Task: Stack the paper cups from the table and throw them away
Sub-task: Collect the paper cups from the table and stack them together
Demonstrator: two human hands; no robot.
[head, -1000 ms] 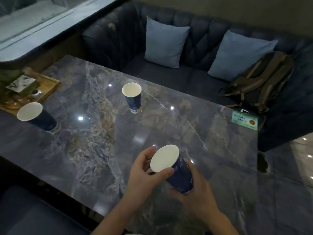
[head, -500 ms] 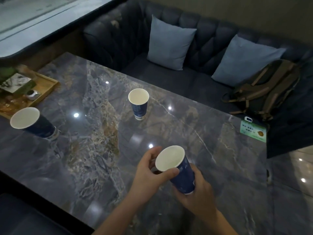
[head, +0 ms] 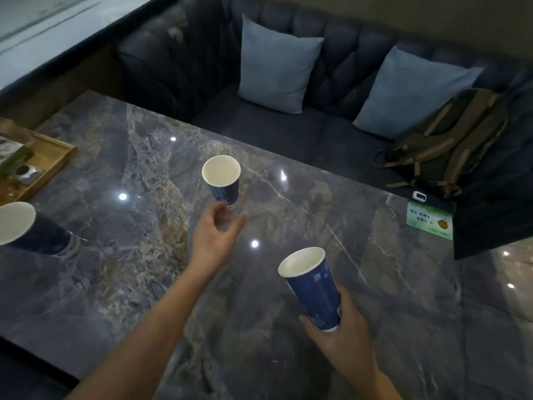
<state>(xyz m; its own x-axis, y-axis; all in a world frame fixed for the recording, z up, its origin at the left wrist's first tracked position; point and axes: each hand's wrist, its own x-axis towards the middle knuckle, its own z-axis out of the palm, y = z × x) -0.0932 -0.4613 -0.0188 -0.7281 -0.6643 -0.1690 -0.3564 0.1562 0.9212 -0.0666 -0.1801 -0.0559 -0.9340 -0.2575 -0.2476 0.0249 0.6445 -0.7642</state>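
Three blue paper cups with white insides are in view. My right hand (head: 344, 324) grips one cup (head: 313, 287) by its base, tilted, above the near part of the dark marble table (head: 288, 327). A second cup (head: 222, 180) stands upright at the table's middle. My left hand (head: 215, 235) is stretched out just below its base with fingers apart, holding nothing; whether it touches the cup is unclear. The third cup (head: 31, 229) stands at the left edge of the view.
A wooden tray (head: 49, 166) with small items sits at the table's far left. Beyond the table is a dark sofa (head: 288, 131) with two blue cushions (head: 277, 64) and a backpack (head: 450, 140). A green card (head: 429, 222) lies at the table's right corner.
My left hand has let go of the held cup and reached forward to the middle cup. The right hand alone now holds the cup, shifted right.
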